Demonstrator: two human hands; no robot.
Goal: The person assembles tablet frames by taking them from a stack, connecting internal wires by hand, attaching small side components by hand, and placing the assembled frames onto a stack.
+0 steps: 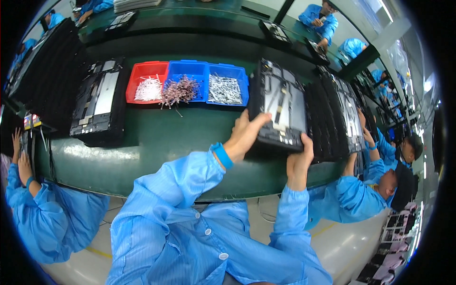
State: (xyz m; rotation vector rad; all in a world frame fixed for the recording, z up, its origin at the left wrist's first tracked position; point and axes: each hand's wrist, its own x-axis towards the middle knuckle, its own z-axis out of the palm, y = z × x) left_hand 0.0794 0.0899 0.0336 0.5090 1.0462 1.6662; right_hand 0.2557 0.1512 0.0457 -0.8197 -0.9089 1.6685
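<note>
My left hand (244, 134) grips the near left side of a thick stack of black trays (280, 107), its thumb lying over the top edge. At the stack's near right corner, my right hand (300, 160) is closed with the thumb up along the side. On top lies an opened flat device, like a tablet housing, with grey panels and dark strips. Fingers under the stack are hidden. Just left of it sit a blue bin (241, 76) of small grey-white pieces, a blue bin (178, 66) heaped with thin pinkish-brown pieces, and a red bin (137, 71) of white strips.
Another tray stack (97, 104) stands left on the green table (156, 156), beside a taller black stack (42, 71). More black stacks (327, 123) crowd the right. Co-workers in blue sit at the left (52, 223) and right (361, 194). A dark shelf (190, 40) runs behind the bins.
</note>
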